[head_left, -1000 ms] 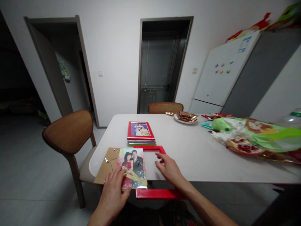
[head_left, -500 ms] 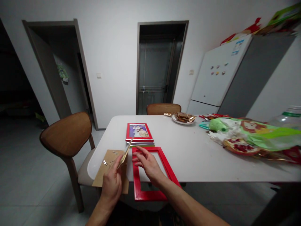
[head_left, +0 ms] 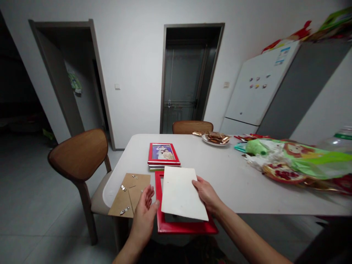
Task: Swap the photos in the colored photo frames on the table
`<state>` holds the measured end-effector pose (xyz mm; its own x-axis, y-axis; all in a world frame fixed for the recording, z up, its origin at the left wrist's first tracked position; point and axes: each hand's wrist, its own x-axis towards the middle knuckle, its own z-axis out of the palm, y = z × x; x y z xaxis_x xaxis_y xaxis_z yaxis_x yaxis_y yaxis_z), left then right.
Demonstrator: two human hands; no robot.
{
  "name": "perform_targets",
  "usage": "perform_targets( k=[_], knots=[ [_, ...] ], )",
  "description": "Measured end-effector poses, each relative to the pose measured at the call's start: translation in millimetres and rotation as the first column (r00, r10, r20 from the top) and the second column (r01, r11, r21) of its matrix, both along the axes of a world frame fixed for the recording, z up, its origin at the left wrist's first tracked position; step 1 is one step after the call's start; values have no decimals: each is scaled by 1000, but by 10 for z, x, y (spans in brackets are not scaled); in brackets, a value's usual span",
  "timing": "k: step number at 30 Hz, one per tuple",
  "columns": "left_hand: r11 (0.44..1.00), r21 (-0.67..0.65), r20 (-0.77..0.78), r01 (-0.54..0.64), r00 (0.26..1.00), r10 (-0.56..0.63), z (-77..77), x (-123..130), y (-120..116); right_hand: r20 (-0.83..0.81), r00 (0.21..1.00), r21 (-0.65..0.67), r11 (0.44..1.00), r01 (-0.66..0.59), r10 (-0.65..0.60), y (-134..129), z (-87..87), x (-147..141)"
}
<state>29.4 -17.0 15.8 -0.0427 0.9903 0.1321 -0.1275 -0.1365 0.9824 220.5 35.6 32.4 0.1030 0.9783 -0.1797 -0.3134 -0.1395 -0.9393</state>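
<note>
A white sheet of paper or card [head_left: 183, 192] is gripped at its right edge by my right hand [head_left: 206, 194]. It lies over the opening of a red picture frame [head_left: 187, 228], which overhangs the table's front edge. My left hand [head_left: 145, 212] is open beside the frame's left side, fingers apart and holding nothing. To its left rests a brown backing board [head_left: 121, 200] with metal clips and a stand cut in it. Beyond the empty frame sits a stack of frames, topped by a red framed photo [head_left: 164, 153].
The white table [head_left: 228, 179] holds a plate of wrapped snacks [head_left: 216, 138] at the back. On the right lie a cut pomegranate [head_left: 284, 172], a green plastic bag [head_left: 316, 157] and a clear jar [head_left: 339, 141]. Wooden chairs stand at the left [head_left: 79, 154] and far side [head_left: 192, 127].
The sheet, seen edge-on in my left hand before, is now flat over the red frame in my right hand. My left hand has let go and moved right, off the backing board.
</note>
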Motion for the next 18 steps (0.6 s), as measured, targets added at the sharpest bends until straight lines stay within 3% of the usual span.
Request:
perform_targets(
  k=[2,6,9,13,16,18],
  knots=[
    [999,26,-254,45,967,-37,-9,-32,-44,104,993,-5,999,-48,49,29,-28,104],
    [985,14,-651,170,750,-120,-10,16,-138,294,948,-5,992,-124,120,115,-122,118],
    [972,24,-761,233,634,-134,-34,48,-153,390,915,14,993,-116,101,182,-178,59],
    [959,27,-809,283,570,-145,-91,17,-137,499,863,54,992,-118,75,240,-212,16],
    [953,31,-831,303,537,-144,-114,-2,-137,700,713,88,987,-137,36,261,-198,27],
    [951,33,-847,308,514,-137,-106,0,-139,858,513,118,983,-141,-29,262,-177,46]
  ],
)
